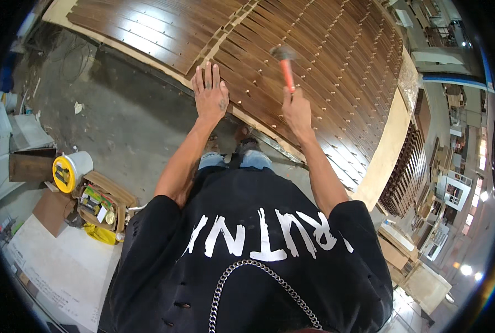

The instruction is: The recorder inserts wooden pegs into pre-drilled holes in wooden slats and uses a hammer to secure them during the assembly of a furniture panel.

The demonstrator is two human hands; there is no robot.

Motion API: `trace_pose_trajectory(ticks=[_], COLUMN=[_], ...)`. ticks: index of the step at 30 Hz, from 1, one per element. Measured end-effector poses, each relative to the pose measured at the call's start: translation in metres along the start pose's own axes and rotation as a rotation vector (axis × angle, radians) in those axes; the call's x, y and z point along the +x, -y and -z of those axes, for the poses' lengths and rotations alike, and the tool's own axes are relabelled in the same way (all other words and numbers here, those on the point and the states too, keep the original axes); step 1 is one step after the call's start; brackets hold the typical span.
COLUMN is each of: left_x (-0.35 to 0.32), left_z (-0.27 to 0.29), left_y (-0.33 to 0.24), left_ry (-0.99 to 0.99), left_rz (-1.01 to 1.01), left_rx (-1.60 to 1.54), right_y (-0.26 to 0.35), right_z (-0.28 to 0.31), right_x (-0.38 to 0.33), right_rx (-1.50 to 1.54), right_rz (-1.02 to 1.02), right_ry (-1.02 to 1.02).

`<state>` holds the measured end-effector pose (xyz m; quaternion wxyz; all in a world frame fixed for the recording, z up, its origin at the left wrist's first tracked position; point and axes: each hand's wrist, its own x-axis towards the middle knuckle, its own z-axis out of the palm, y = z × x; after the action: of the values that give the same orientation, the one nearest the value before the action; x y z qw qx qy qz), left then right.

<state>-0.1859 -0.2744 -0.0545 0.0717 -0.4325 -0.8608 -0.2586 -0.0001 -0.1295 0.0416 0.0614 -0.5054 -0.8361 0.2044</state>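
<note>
A large panel of dark brown wooden slats (336, 102) lies in front of me, with rows of small pale pegs or wedges standing along it. At its near edge, beside a pale gap between two sections, my left hand (209, 97) lies flat with the fingers stretched out. My right hand (297, 111) is closed around the handle of a hammer (287, 75). The hammer's dark metal head, slightly blurred, is over the slats; whether it touches them I cannot tell. The left section (158, 41) of the panel looks smoother, with small dark spots.
Pale board (389, 150) borders the panel on the right. Beyond stands a stack of dark slats (405, 175). On my left are a white bucket with a yellow lid (79, 166), a cardboard box of small goods (119, 191), a yellow bag (100, 234) and a white sheet (58, 272).
</note>
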Motion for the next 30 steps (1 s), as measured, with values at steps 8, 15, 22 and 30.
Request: trace_pose_trajectory(ticks=[8,15,22,30], left_x=[0.002,0.028,0.134,0.166], left_z=[0.004,0.006,-0.029,-0.071], left_y=[-0.002,-0.018,-0.038,-0.037], left_ry=[0.010,0.114,0.008,0.167], left_rz=[-0.019,0.009,-0.247,-0.426], left_rx=[0.000,0.093,-0.102,0.012], right_y=[0.000,-0.014,-0.011,0.011], right_z=[0.012,-0.001,-0.004,0.023], right_x=[0.025,0.037,0.033,0.013], right_rx=[0.104,-0.069,0.035,0.142], right_rz=[0.033,0.017,-0.024,-0.081], right_ry=[-0.086,0.101,0.130,-0.026])
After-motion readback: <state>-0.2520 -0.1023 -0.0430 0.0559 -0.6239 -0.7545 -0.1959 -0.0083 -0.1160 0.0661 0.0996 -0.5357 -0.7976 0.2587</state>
